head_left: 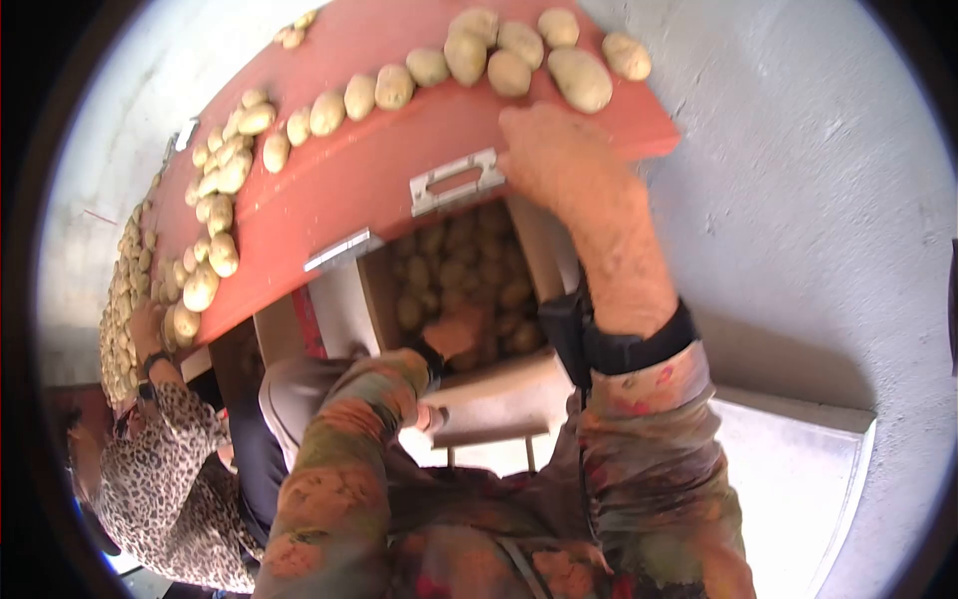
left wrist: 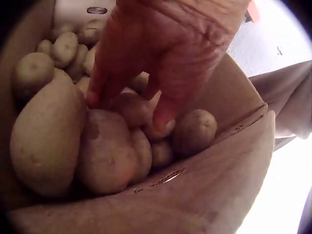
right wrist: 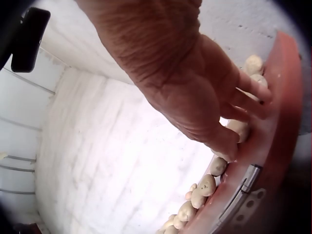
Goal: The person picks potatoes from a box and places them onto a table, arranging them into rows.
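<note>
Inside a cardboard box (head_left: 544,245) of potatoes, the left hand (head_left: 457,329) reaches down. Its fingers point downward and apart in the left wrist view, the hand (left wrist: 161,58) touching small potatoes (left wrist: 130,109); no potato is lifted. Larger potatoes (left wrist: 46,136) lie beside it. On the red tabletop (head_left: 399,140), the right hand (head_left: 569,160) rests near the edge, just below a big oval potato (head_left: 580,80). The right wrist view has this hand (right wrist: 195,92) with its fingertips on the red surface beside a potato (right wrist: 239,129), holding nothing visible.
A row of potatoes (head_left: 326,113) crosses the tabletop, with a pile (head_left: 125,299) at far left. Another person in a leopard-print top (head_left: 160,479) reaches toward potatoes there. Metal hardware (head_left: 457,183) sits on the table edge. A grey wall (head_left: 798,200) stands at right.
</note>
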A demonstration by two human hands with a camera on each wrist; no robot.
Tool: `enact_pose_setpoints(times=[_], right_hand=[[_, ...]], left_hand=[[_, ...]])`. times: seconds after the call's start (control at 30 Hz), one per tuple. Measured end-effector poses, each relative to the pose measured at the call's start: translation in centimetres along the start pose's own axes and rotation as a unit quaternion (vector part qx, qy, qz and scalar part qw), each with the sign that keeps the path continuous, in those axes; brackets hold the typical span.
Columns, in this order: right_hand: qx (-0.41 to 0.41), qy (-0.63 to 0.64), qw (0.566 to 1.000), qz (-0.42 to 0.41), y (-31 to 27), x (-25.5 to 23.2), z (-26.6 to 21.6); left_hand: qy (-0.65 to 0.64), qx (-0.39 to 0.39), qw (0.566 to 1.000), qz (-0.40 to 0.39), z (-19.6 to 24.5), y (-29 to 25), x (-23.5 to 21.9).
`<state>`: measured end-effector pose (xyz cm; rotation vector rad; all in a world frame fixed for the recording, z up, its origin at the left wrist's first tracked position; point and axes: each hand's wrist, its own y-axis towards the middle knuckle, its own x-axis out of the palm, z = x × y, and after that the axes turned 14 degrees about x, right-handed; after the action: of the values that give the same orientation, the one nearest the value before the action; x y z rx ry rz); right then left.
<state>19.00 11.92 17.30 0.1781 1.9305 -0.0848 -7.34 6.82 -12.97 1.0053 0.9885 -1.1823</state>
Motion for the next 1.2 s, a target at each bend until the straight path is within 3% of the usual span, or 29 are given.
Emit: enact_pose_setpoints(times=[0.1,0.2,0.27,0.33,0.37,0.5,0.57,0.63,0.7,0.73,0.8,1.03,1.1,1.13,1.2], right_hand=[[0.011,0.012,1.0,0.023,-0.4,1.1,-0.4],[-0.021,-0.042,0.993,0.106,-0.5,1.9,-1.1],[-0.004,-0.028,0.999,0.016,-0.2,1.8,-1.7],[0.014,-0.006,1.0,-0.012,0.0,1.5,-2.1],[0.032,0.019,0.998,-0.045,0.0,1.4,-2.2],[0.023,0.033,0.997,-0.059,0.0,1.2,-2.3],[-0.004,-0.012,1.0,0.016,0.2,1.8,-1.8],[0.005,-0.008,1.0,0.021,0.4,1.2,-1.3],[0.013,-0.003,1.0,0.028,0.3,0.3,-0.9],[0.025,-0.005,0.999,0.023,0.3,-0.2,-0.8],[0.035,-0.008,0.999,0.02,0.2,-0.6,-0.4],[0.095,0.007,0.995,0.032,0.5,-1.3,0.4],[0.099,-0.001,0.994,0.046,0.5,-1.4,0.5],[0.103,0.015,0.993,0.053,0.4,-1.7,0.6],[0.106,0.031,0.992,0.061,0.2,-2.0,0.8]], left_hand=[[-0.084,-0.23,0.968,-0.051,0.5,1.9,2.2],[-0.077,-0.187,0.974,-0.1,-1.1,1.2,3.1],[-0.087,-0.187,0.975,-0.079,-1.5,1.8,2.3],[-0.1,-0.186,0.976,-0.059,-1.5,2.5,1.1],[-0.148,-0.147,0.978,-0.026,-1.6,2.5,0.8],[-0.27,-0.064,0.957,0.083,-0.6,4.9,-3.9],[-0.312,-0.084,0.944,0.063,-0.1,6.7,-7.2],[-0.354,-0.104,0.929,0.044,1.1,8.9,-12.2],[-0.503,-0.224,0.835,-0.016,3.1,11.2,-18.6],[-0.501,-0.223,0.836,-0.014,3.8,11.5,-20.1],[-0.324,-0.135,0.935,0.046,4.7,12.0,-22.2],[-0.244,-0.145,0.95,0.128,5.9,13.4,-28.5],[-0.131,-0.152,0.967,0.159,5.3,13.8,-29.4],[-0.125,-0.198,0.958,0.168,5.2,14.2,-29.7],[-0.085,-0.193,0.961,0.176,4.1,14.7,-30.2]])
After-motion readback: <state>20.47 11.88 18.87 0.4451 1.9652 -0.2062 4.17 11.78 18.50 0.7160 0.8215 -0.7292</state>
